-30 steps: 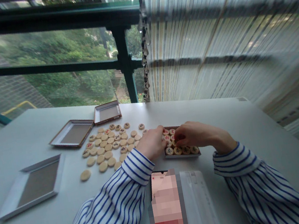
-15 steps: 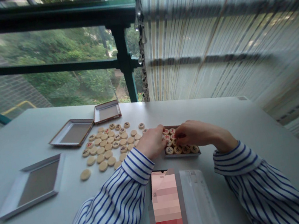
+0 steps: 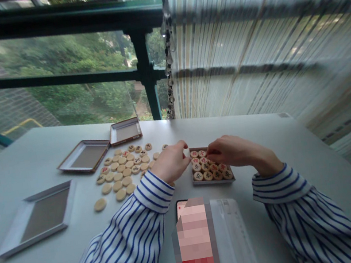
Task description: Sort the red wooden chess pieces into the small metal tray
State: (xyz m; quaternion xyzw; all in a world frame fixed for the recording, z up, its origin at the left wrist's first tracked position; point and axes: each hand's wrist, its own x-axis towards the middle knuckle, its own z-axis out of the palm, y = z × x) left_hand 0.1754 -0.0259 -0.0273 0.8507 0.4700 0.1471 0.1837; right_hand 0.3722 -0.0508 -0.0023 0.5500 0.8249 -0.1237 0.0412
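Note:
A small box holds rows of round wooden Chinese chess pieces, their red and black characters facing up. My left hand is just left of the box, its thumb and fingers pinched on a pale Chinese chess piece. Over the box's right part bends my right hand, fingertips closed together at the pieces inside. Whether a piece is between those fingertips is hidden. Many loose chess pieces lie spread on the table to the left, some face down and blank, some showing characters. My left hand and sleeve cover part of them.
Three shallow box parts, a white-edged tray, a brown-rimmed lid and a smaller lid, lie on the white table. A blurred-out phone and a whitish flat case are in front of me. Beyond stands a green railing.
My left hand has drawn back left from the box with a piece now visible in its pinch. My right hand has lifted slightly off, uncovering more pieces in the box.

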